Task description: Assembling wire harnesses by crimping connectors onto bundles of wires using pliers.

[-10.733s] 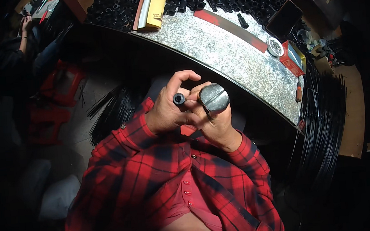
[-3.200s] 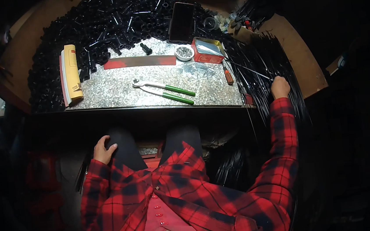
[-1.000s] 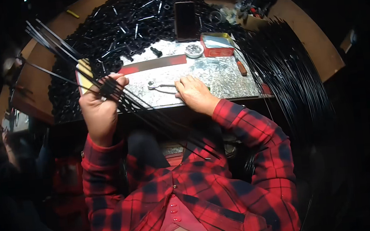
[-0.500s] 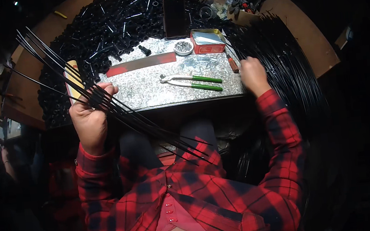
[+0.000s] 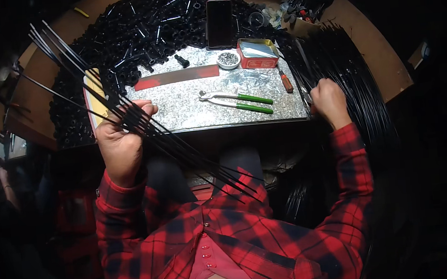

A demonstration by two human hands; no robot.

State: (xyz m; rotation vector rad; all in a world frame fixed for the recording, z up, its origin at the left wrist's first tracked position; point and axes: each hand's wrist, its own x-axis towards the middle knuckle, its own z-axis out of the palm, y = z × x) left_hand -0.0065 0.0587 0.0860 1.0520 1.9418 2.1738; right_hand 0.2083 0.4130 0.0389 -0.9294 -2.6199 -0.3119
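Note:
My left hand (image 5: 120, 143) is closed around several thin black cables (image 5: 170, 142). They slant from the upper left down across my lap, with pale shiny upper ends. At the right edge of the metal worktop (image 5: 178, 109) my right hand (image 5: 329, 101) is closed, next to a large pile of similar black cables (image 5: 353, 75). A narrow grey shiny piece shows beside its fingers; what they hold is hard to make out. Between my hands lie pincers with green handles (image 5: 255, 104). A screwdriver (image 5: 286, 82) with a red-brown handle rests left of my right hand.
Behind the worktop rises a heap of black tubular parts (image 5: 134, 30). A phone (image 5: 219, 24) stands upright before it. Nearby are a white bowl of small metal pieces (image 5: 228, 60), a red tin (image 5: 257, 55), a red-grey strip (image 5: 175, 77) and a yellow-and-white packet (image 5: 95, 97).
My right hand has moved right and slightly toward me, off the worktop's corner to the cable pile. The whole view has shifted slightly; my left hand still grips the cables.

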